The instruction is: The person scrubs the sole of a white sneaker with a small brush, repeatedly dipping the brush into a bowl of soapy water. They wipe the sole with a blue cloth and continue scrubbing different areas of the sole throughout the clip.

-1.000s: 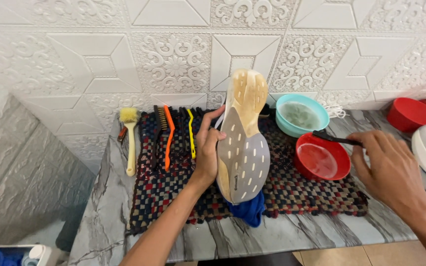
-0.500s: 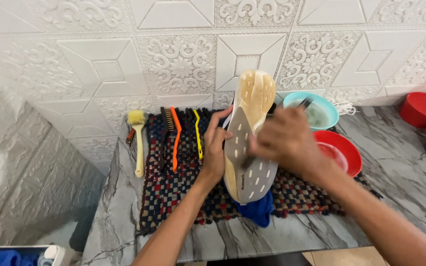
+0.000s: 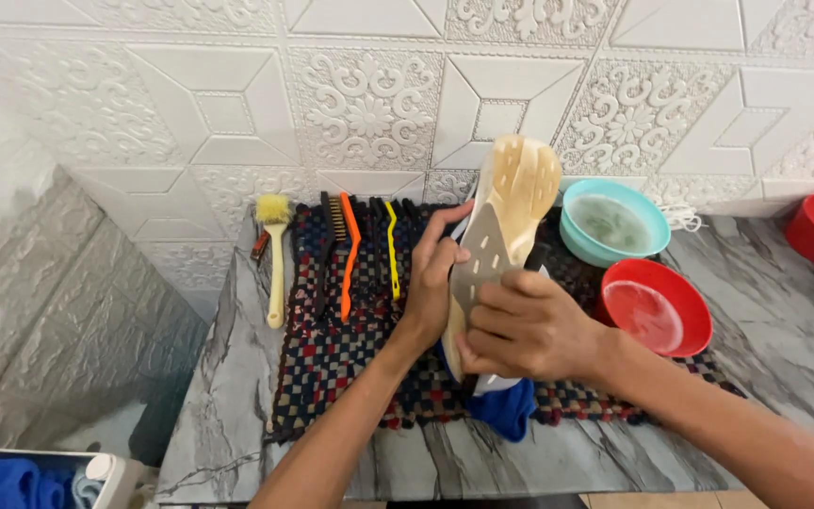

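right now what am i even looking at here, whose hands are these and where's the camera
The camera sits on a person's head, looking down at that person's own bare hands. The left hand holds a shoe upright, sole toward the camera, over a blue cloth. The right hand presses against the sole; whatever it grips is hidden. Below lies a woven mat on a marble-look counter. On the left lie a pale brush and thin brushes with orange and yellow handles. On the right stand a teal bowl and a red bowl.
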